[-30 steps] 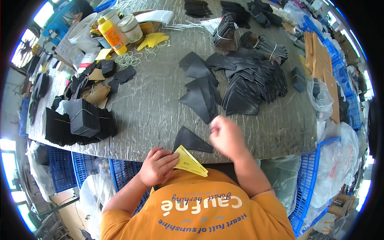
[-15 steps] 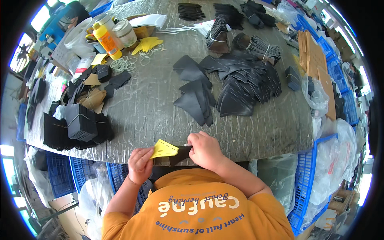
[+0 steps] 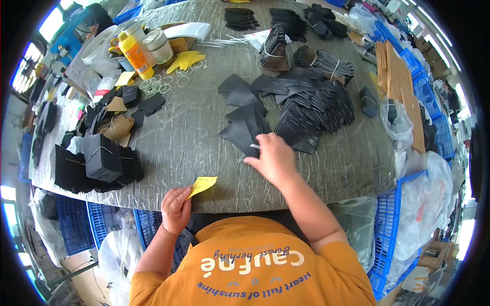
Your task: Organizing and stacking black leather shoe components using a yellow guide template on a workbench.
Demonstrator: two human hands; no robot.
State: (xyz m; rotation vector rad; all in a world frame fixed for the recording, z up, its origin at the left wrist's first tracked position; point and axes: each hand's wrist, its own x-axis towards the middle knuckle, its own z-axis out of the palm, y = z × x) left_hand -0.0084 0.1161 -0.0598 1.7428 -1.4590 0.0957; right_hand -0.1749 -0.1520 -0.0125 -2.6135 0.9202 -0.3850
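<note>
My left hand (image 3: 176, 208) is near the table's front edge. Its thumb and fingers pinch a yellow template card (image 3: 203, 186) with small slots, its free end pointing up and right. My right hand (image 3: 275, 158) is stretched forward over the near end of the black leather pieces (image 3: 244, 127), which lie fanned out in the middle of the table. A thin whitish stick (image 3: 255, 146), perhaps a marking pen, pokes out between its fingers, with thumb and forefinger apart. Whether those fingertips touch the lowest leather piece I cannot tell. Right of them spreads a larger black leather heap (image 3: 316, 109).
Banded black stacks (image 3: 103, 158) stand at the left. Behind them are rubber bands (image 3: 155, 86), yellow cards (image 3: 185, 60), a yellow bottle (image 3: 135, 55) and jars (image 3: 159, 45). Banded leather bundles (image 3: 332, 66) lie at the far right. Blue crates (image 3: 386, 229) flank the table's front.
My right hand has moved forward from the table edge to the leather pieces. The dark piece between my hands no longer shows there. My left hand keeps the yellow card, now tilted differently.
</note>
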